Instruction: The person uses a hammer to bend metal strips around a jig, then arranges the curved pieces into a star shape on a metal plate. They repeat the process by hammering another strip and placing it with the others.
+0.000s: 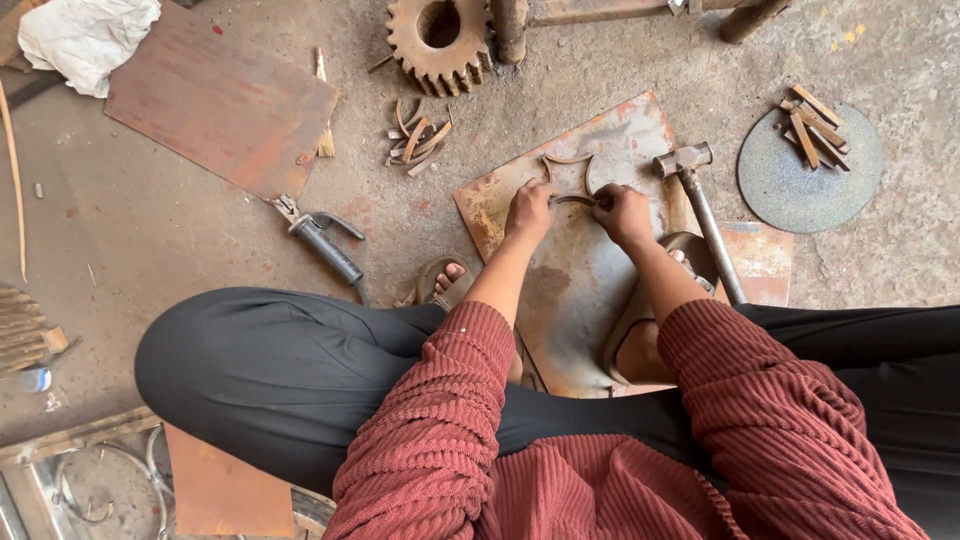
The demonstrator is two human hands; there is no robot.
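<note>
A curved metal strip (574, 199) is gripped at both ends, by the left hand (529, 208) and the right hand (620, 211), fingers closed on it, over a rusty steel plate (580, 280) on the floor. More bent strips (565, 160) are laid just beyond. A sledgehammer (700, 205) is rested at the right, a toothed gear (438, 40) farther off.

Large rusty toothed steel gear (438, 40) at top, on concrete floor (180, 250). Small pile of curved rusty metal strips (417, 138) just below gear. Flat rust-brown steel sheet (222, 100) at upper left, crumpled white cloth (85, 35) touching its corner. Black-handled welding electrode holder (322, 240) near sheet's lower tip. Steel-headed hammer (700, 205) right of centre. Round grey grinding disc (810, 170) at right, short rusty metal bars (812, 125) heaped on it.
</note>
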